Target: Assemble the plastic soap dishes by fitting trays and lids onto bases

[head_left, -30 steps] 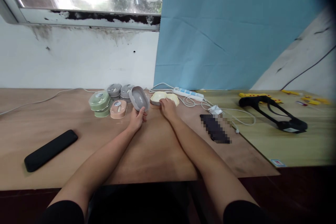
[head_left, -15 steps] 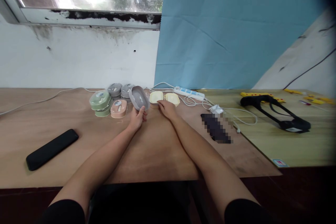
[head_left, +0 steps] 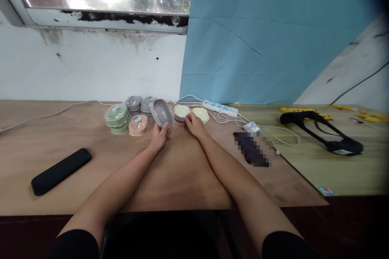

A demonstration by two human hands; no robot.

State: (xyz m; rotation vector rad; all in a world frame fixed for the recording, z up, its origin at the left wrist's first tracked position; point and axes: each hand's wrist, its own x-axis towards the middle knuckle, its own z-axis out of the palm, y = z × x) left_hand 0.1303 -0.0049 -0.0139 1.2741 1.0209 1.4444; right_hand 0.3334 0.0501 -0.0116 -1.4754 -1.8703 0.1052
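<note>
My left hand (head_left: 159, 136) grips a grey oval box half (head_left: 162, 113) by its lower edge and holds it tilted up, hollow side towards me. My right hand (head_left: 195, 125) rests on the table with its fingertips pinched at the cream box parts (head_left: 181, 112), touching the gap between the left piece and the second cream piece (head_left: 201, 114). To the left stand a pink oval box (head_left: 138, 124), stacked green boxes (head_left: 117, 118) and two grey boxes (head_left: 134, 102) behind them.
A black phone-like slab (head_left: 60, 165) lies front left on the brown table (head_left: 179, 170). A white power strip (head_left: 219, 107) with cables, a blurred dark item (head_left: 251, 148) and a black curved headband device (head_left: 322, 131) lie to the right. Yellow parts (head_left: 296, 110) sit far right.
My right hand slid slightly back from on top of the cream pieces to their near edge, and the cream pieces now show apart. My left hand keeps the grey half raised.
</note>
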